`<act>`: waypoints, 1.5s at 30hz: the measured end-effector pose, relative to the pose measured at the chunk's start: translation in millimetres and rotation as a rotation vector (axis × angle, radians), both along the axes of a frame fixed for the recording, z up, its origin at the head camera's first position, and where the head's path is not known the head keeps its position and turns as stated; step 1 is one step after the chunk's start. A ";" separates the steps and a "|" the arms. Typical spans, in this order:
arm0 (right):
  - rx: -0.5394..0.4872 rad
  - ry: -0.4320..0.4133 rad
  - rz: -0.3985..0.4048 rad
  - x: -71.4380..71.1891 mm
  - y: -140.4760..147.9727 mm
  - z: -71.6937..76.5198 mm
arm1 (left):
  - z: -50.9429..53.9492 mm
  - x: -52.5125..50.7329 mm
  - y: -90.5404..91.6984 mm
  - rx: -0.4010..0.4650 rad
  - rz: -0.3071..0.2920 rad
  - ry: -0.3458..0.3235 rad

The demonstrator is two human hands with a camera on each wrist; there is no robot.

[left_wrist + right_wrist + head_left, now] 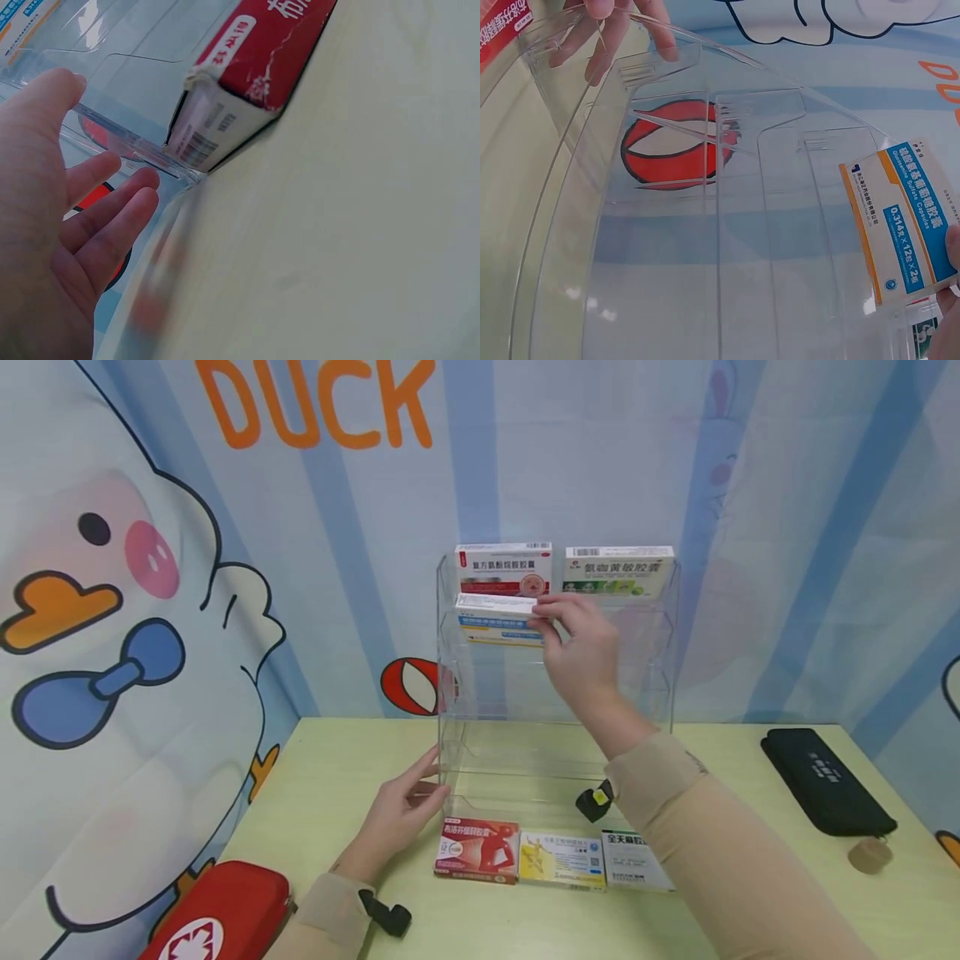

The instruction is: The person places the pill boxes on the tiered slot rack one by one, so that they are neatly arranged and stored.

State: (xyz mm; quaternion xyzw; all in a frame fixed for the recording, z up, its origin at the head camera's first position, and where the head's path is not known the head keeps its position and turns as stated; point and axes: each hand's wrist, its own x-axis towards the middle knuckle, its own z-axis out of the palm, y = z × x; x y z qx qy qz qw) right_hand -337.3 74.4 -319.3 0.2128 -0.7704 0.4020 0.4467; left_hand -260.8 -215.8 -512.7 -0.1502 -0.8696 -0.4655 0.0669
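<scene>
A clear tiered rack [495, 760] stands on the table. Near its upper left, my right hand [588, 652] pinches the right end of a white, blue and yellow box [498, 620]; the right wrist view shows that box [900, 221] with fingertips at its edge. Lower down, my left hand [397, 814] touches the rack's left side with spread fingers. In the left wrist view the left hand [82, 195] has its thumb on the rack's edge, beside a red box [259, 56]. On the top tier are a red-and-white box [504, 570] and a green-and-white box [618, 572].
Along the rack's bottom front lie a red box [476, 852], a yellow-and-white box [561, 862] and a white-and-green box [636, 864]. A red case [225, 914] is at the front left, a black pouch [828, 781] at the right. A patterned cloth [360, 568] hangs behind.
</scene>
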 end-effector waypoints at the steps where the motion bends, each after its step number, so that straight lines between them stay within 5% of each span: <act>1: 0.001 -0.011 0.001 -0.4 -0.9 -0.7 | -0.2 0.1 0.3 0.000 0.001 -0.002; 9: -0.083 -0.147 0.069 -6.0 -4.3 -11.1 | -0.2 0.4 1.1 0.008 -0.008 -0.009; 25: -0.011 -0.234 0.047 -6.6 -7.1 -12.1 | 1.0 -0.6 2.1 0.000 -0.003 -0.010; 37: -0.069 -0.356 0.137 6.4 -3.6 -8.5 | 1.2 -0.6 1.4 -0.007 0.006 -0.012; 45: -0.089 -0.334 0.186 23.3 5.6 -15.3 | 1.2 -0.5 1.4 -0.015 0.007 -0.008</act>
